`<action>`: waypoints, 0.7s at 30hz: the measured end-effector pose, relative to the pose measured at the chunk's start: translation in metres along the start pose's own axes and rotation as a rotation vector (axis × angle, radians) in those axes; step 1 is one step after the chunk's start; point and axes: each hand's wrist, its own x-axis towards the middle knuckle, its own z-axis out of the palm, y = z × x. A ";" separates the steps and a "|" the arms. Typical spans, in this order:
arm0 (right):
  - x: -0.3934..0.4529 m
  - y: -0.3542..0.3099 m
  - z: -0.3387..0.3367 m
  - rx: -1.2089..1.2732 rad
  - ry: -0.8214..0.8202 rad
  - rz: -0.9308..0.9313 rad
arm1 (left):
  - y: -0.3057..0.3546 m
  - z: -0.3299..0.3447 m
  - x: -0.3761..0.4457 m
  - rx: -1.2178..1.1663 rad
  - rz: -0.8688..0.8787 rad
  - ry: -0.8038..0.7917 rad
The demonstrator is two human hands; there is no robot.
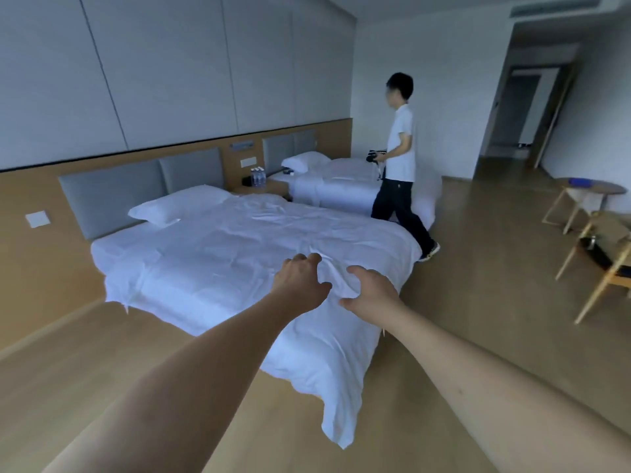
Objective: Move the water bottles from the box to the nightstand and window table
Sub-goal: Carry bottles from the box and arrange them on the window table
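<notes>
Pale wall panels and a wood floor [478,268] fill the frame, with two white beds running from centre left toward the upper middle. On the near bed [239,254], at centre, both arms reach forward: the left hand [300,285] and right hand [372,291] hang over the rumpled duvet with fingers loosely spread, each grip holding nothing. Another person [399,165] walks past the far bed [341,186], right of centre. A round counter [592,189] with chairs sits at the right edge. Between the beds, the nightstand [263,190] already carries a cluster of water bottles [257,177], so that part looks done. No box is in view, and whether the round counter has its bottles cannot be told.
</notes>
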 end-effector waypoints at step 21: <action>0.186 0.225 -0.161 -0.034 0.396 0.587 | 0.216 0.150 0.344 -0.124 0.609 -0.246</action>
